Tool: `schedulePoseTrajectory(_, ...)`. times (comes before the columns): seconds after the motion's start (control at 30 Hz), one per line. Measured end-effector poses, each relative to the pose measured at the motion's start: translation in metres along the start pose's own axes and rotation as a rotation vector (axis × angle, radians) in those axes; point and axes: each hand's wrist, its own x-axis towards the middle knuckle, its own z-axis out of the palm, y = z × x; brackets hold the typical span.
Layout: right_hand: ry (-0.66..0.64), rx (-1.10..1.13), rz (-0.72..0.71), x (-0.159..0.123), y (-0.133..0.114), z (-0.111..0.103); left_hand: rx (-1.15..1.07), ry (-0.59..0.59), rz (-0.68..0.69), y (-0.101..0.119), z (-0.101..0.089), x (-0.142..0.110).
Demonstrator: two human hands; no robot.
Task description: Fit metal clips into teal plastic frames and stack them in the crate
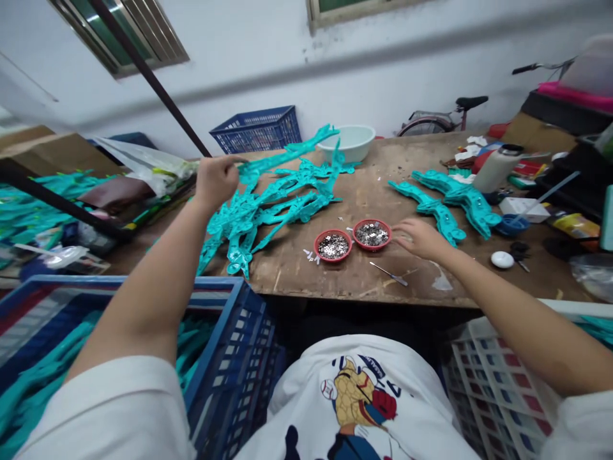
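My left hand (217, 182) is closed round the near end of a long teal plastic part (287, 154), lifted at a slant over the pile. Beneath it lies a heap of similar teal plastic parts (261, 214). My right hand (417, 237) has its fingers apart at the rim of a red bowl (372, 235) filled with small shiny metal pieces. A second red bowl (332, 246) of such pieces stands just left of it. Below the bowls lies a small screwdriver-like tool (389, 273). Two teal parts (457, 195) lie beyond my right hand.
A blue crate (225, 300) with teal parts stands at the front left, a white crate (498, 377) at the front right. On the wooden table (373, 182) are a pale basin (352, 144), a bottle (498, 167) and clutter at right. A dark pole (151, 76) slants across the left.
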Motion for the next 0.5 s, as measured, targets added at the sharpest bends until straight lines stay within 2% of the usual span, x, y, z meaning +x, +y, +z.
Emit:
schedulePoseTrajectory(0.07,0.176,-0.111,0.09,0.004,-0.012,-0.011,0.217,0.049,0.224,0.004,0.004,-0.022)
schedulePoseTrajectory(0.13,0.322,-0.208,0.147,0.008,-0.035,-0.031,0.393,0.044,0.4,0.008,0.011,-0.041)
schedulePoseTrajectory(0.23,0.384,-0.316,0.075,0.013,-0.084,-0.071,0.441,-0.019,0.556,0.012,0.02,-0.066)
schedulePoseTrajectory(0.3,0.318,-0.373,-0.006,0.017,-0.111,-0.097,0.427,-0.056,0.652,0.016,0.022,-0.08)
schedulePoseTrajectory(0.4,0.029,-0.414,-0.102,0.021,-0.127,-0.122,0.389,-0.069,0.714,0.029,0.016,-0.099)
schedulePoseTrajectory(0.43,-0.038,-0.401,-0.106,0.021,-0.128,-0.126,0.342,-0.11,0.702,0.036,0.014,-0.105)
schedulePoseTrajectory(0.47,-0.063,-0.375,-0.101,0.022,-0.13,-0.13,0.268,-0.202,0.676,0.045,0.013,-0.112)
schedulePoseTrajectory(0.5,-0.049,-0.342,-0.09,0.024,-0.132,-0.134,0.176,-0.343,0.632,0.056,0.015,-0.118)
